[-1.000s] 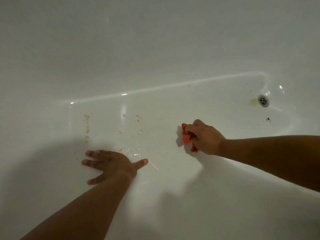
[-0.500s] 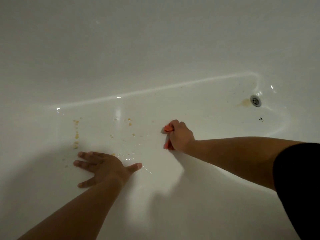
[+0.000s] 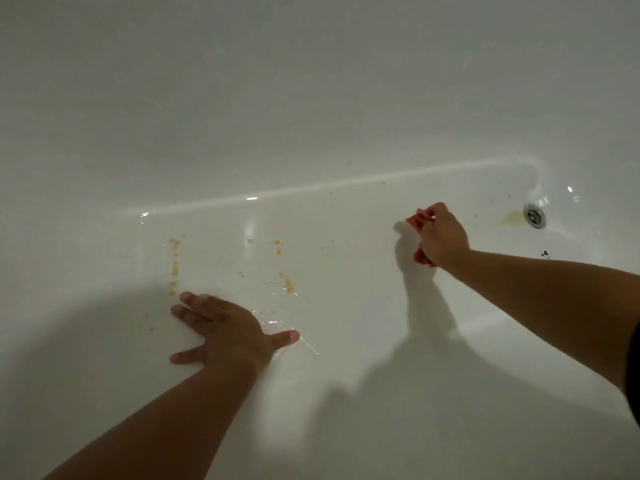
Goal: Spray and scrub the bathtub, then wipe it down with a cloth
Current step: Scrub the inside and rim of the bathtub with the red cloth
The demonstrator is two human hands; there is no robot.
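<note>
Cloth (image 3: 416, 220) in right hand (image 3: 443, 239), well apart from left hand (image 3: 221, 327)

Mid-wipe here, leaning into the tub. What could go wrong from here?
The left hand presses flat beside a wet sheen on the bathtub floor; it could slip. The right hand holds the orange cloth bunched near the drain, away from the yellow specks, so those may get missed.

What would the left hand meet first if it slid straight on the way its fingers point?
Most likely the yellow specks on the tub floor, just beyond the left hand; past them the way looks free, though depth is unclear.
</note>
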